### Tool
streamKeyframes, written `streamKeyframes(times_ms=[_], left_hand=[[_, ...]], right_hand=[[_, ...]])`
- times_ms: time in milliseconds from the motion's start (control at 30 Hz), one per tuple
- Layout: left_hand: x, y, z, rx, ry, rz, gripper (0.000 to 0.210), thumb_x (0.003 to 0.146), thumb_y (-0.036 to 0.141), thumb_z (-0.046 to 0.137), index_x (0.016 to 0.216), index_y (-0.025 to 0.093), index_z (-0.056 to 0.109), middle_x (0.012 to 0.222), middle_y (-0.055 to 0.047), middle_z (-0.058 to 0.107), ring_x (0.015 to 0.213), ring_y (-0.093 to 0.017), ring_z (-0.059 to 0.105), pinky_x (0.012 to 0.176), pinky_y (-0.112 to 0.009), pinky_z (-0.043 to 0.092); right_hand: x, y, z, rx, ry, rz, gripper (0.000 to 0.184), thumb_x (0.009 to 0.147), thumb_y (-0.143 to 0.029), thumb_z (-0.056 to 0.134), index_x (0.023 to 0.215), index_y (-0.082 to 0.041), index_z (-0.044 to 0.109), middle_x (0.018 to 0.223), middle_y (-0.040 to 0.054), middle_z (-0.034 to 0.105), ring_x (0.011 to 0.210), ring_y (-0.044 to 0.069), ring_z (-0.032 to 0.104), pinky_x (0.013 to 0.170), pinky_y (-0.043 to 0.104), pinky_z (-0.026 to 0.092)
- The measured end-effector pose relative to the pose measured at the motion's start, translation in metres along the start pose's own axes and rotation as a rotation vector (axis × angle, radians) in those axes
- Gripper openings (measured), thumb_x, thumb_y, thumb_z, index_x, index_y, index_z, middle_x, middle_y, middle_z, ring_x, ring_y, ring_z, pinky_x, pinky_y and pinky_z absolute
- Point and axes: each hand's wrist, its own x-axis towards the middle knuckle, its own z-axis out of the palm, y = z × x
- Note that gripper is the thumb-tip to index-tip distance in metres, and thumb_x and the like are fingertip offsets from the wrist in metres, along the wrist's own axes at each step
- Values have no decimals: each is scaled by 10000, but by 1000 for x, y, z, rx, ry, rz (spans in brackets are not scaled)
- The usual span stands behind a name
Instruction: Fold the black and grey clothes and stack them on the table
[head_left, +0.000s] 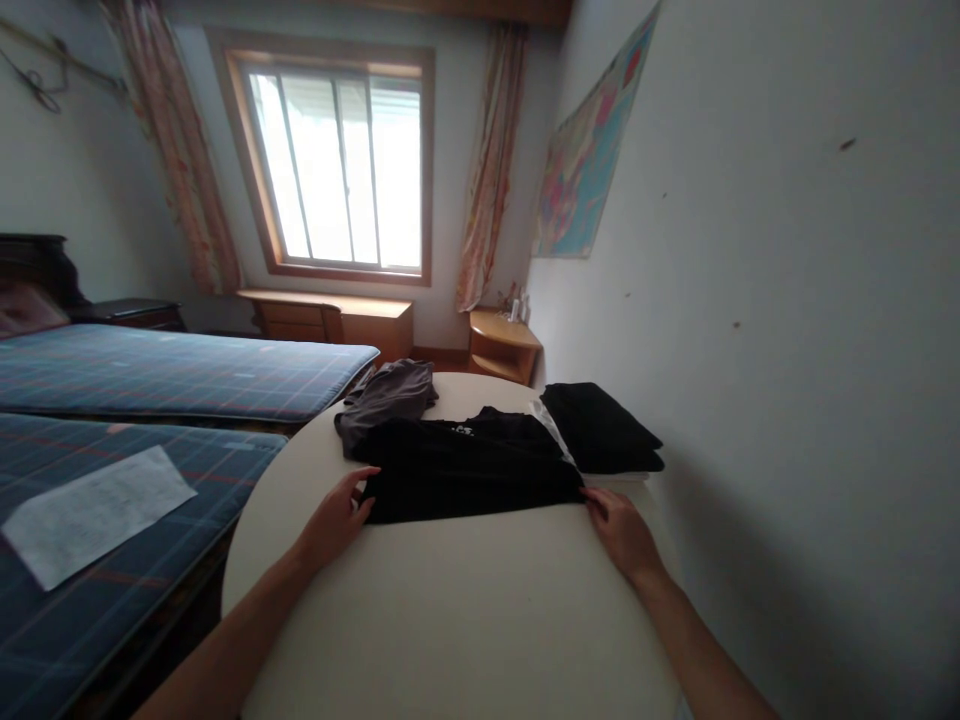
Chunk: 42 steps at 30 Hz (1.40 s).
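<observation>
A black T-shirt with a small white print lies folded over on the round pale table. At its near left corner, my left hand pinches the edge between thumb and fingers. My right hand grips the near right corner in the same way. The shirt's near edge runs almost straight between both hands. Behind its left part sits a crumpled dark grey garment. To the right, a stack of folded black clothes rests with something white beneath it.
Beds with blue plaid mattresses stand on the left, one bearing a white sheet of paper. A white wall borders the table on the right. Further back are a wooden corner shelf and a desk under the window.
</observation>
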Motion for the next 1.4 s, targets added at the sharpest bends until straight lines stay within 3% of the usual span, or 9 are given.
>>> streamKeyframes(times_ms=[267, 500, 667, 733, 867, 967, 1100, 1233, 1400], left_hand=[[3, -1, -4, -145, 115, -92, 454, 793, 439, 590, 1166, 180, 573, 758, 8, 615, 557, -140, 554, 568, -270, 459], [3, 0, -13, -84, 218, -109, 386, 777, 451, 599, 1066, 194, 587, 934, -45, 661, 656, -178, 635, 591, -293, 493], [2, -1, -14, 92, 139, -138, 189, 800, 314, 584, 959, 217, 613, 849, -24, 665, 719, -205, 656, 695, -321, 499], [1, -1, -12, 194, 118, -74, 97, 804, 249, 574, 888, 232, 620, 855, -24, 665, 774, -216, 652, 731, -326, 497], [-2, 9, -6, 312, 160, 220, 116, 828, 218, 591, 920, 246, 656, 1044, -57, 673, 1007, -252, 616, 918, -374, 465], [-4, 20, 1, 340, 42, 342, 186, 862, 287, 620, 1035, 259, 683, 1083, -59, 683, 1012, -253, 622, 934, -392, 454], [-6, 26, 10, 389, -109, 376, 217, 888, 323, 616, 1082, 285, 706, 1023, -41, 703, 965, -241, 635, 890, -382, 469], [-5, 26, 11, 396, -124, 382, 192, 932, 293, 544, 963, 271, 732, 955, -38, 695, 907, -214, 629, 837, -342, 483], [-5, 32, 9, 363, -94, 390, 202, 956, 286, 505, 927, 253, 702, 929, -33, 685, 871, -197, 619, 812, -319, 483]], right_hand=[[-7, -2, -9, 134, 13, 53, 310, 845, -298, 522, 1071, -202, 711, 1143, 94, 700, 1094, 248, 624, 1009, 399, 458], [-11, -21, -14, 4, -44, -26, 243, 859, -318, 518, 949, -224, 723, 1082, 87, 701, 1052, 255, 619, 970, 392, 466], [-19, -18, -23, -119, -69, -94, 159, 801, -267, 543, 865, -221, 680, 1079, 85, 671, 1047, 259, 597, 964, 394, 458], [-20, -16, -28, -156, -92, -119, 146, 793, -256, 543, 853, -217, 670, 1077, 86, 668, 1039, 258, 596, 956, 391, 458], [-19, -25, -32, -223, -102, -183, 159, 780, -275, 591, 897, -216, 681, 1100, 99, 663, 1049, 275, 592, 955, 410, 443], [-15, -47, -27, -211, -95, -249, 212, 784, -269, 615, 978, -227, 689, 1104, 91, 664, 1072, 274, 587, 959, 414, 430], [-9, -89, -12, -136, -184, -373, 209, 828, -244, 615, 1020, -245, 695, 1084, 69, 678, 1059, 249, 595, 945, 397, 427], [-5, -125, 9, -70, -273, -434, 234, 869, -231, 606, 1085, -254, 692, 1052, 54, 701, 1012, 233, 614, 939, 400, 428], [-8, -136, 30, -4, -217, -363, 181, 912, -257, 584, 1031, -263, 720, 1004, 44, 702, 951, 214, 623, 871, 370, 465]])
